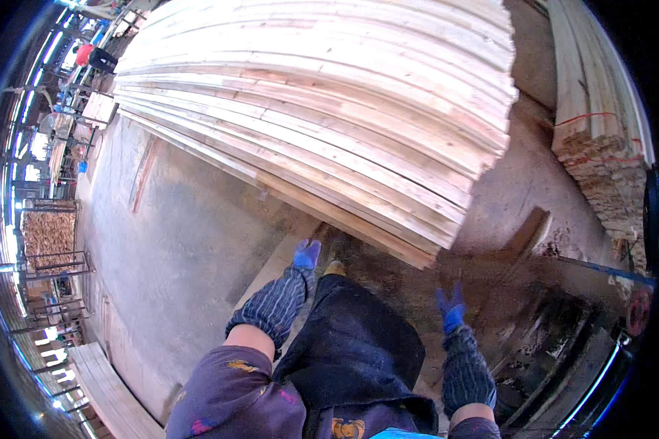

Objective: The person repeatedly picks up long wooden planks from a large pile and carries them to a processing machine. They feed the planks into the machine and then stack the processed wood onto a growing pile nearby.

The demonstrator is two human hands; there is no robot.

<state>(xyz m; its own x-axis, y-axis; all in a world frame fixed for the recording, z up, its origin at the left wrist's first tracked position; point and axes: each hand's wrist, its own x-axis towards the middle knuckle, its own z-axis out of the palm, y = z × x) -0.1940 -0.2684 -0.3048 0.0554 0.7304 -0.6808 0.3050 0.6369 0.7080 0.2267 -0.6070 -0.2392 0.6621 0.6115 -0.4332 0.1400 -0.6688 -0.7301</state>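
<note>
A large stack of long pale wooden boards [322, 139] lies in front of me, its ragged board ends on the right. My left hand [307, 254], in a blue glove, is just short of the stack's near lower edge, its fingers apart and nothing in them. Lower and further right, my right hand [452, 309], also gloved in blue, hangs beyond the stack's near corner. Its fingers are spread and hold nothing. Both hands look apart from the boards. Dark striped sleeves cover my forearms, and a dark apron [355, 340] hangs between them.
Bundled boards [589, 121] with a red strap stand at the far right. A loose wood piece [529, 233] lies on the floor nearby. More planks [113, 391] are at the lower left. A person in red [86, 55] bends over at the far left.
</note>
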